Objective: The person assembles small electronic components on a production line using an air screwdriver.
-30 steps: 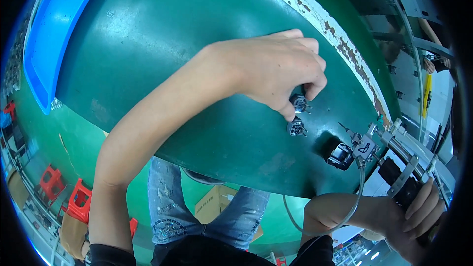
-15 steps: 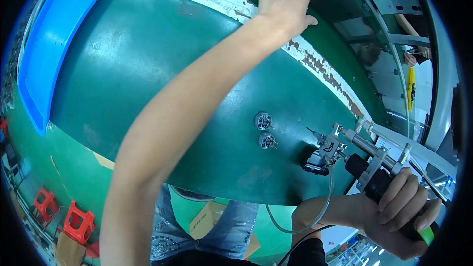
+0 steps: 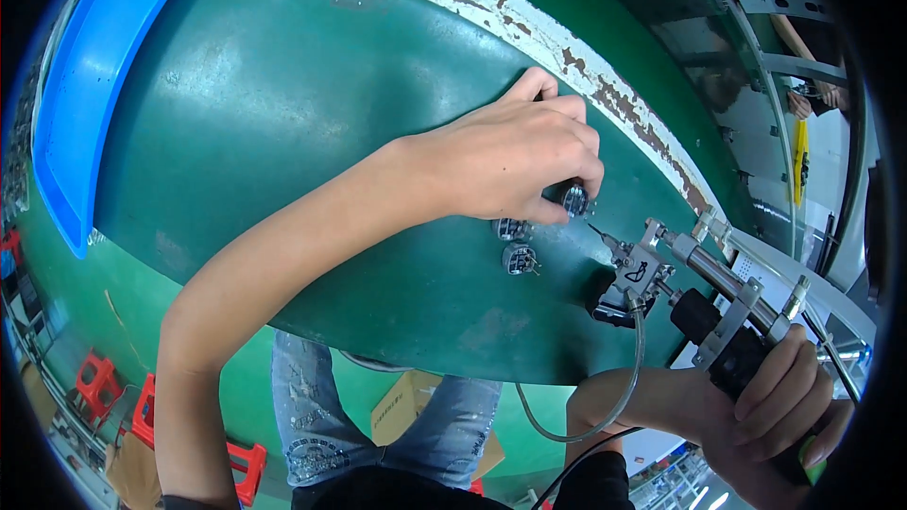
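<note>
My left hand (image 3: 520,156) reaches across the green workbench, its thumb and fingers closed on a small round dark component (image 3: 574,198) with short metal pins. That part sits just beside the thin needle tip of a metal dispensing tool (image 3: 638,269); I cannot tell whether they touch. Below my left hand, a similar round component (image 3: 520,259) lies on the bench, and another (image 3: 510,229) is partly covered by the hand. My right hand (image 3: 779,397) is wrapped round the tool's black handle. A clear hose (image 3: 640,359) loops down from the tool's metal body.
A long blue tray (image 3: 90,104) lies at the far left of the bench (image 3: 236,189). Beyond the bench's chipped white edge (image 3: 614,99) runs a dark green strip. A cardboard box (image 3: 402,406) and red stools (image 3: 248,467) are below, on the floor. Another person's hand (image 3: 801,104) shows at far right.
My left hand has come back from beyond the white edge to the needle tip, and now holds a round component. My right hand keeps its grip on the tool, nearly in place.
</note>
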A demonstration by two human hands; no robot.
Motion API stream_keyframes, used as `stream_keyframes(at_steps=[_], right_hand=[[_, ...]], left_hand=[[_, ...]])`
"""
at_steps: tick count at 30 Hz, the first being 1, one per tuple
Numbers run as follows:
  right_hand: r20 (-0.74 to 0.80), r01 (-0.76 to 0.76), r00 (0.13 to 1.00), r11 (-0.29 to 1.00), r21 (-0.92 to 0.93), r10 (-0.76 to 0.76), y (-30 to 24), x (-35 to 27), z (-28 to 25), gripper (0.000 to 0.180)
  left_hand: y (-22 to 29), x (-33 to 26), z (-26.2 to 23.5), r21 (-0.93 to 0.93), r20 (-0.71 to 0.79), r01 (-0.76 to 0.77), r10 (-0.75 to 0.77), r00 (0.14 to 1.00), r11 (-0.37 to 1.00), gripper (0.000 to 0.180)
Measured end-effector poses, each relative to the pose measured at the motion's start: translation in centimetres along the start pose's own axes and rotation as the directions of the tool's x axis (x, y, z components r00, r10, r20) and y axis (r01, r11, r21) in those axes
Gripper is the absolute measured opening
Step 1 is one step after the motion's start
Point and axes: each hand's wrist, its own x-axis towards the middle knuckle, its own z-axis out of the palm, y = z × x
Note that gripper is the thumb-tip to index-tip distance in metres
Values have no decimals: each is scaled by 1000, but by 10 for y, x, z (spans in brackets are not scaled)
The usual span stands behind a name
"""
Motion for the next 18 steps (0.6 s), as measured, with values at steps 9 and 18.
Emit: stream_keyframes(at_steps=[9, 18], right_hand=[[-47, 15, 999, 999, 29, -14, 28, 8, 23, 68], [-508, 96, 843, 978, -184, -178, 46, 5, 33, 50]], left_hand=[[1, -5, 3, -48, -23, -1, 0, 1000, 999, 27], [1, -4, 3, -52, -23, 8, -9, 1000, 999, 25]])
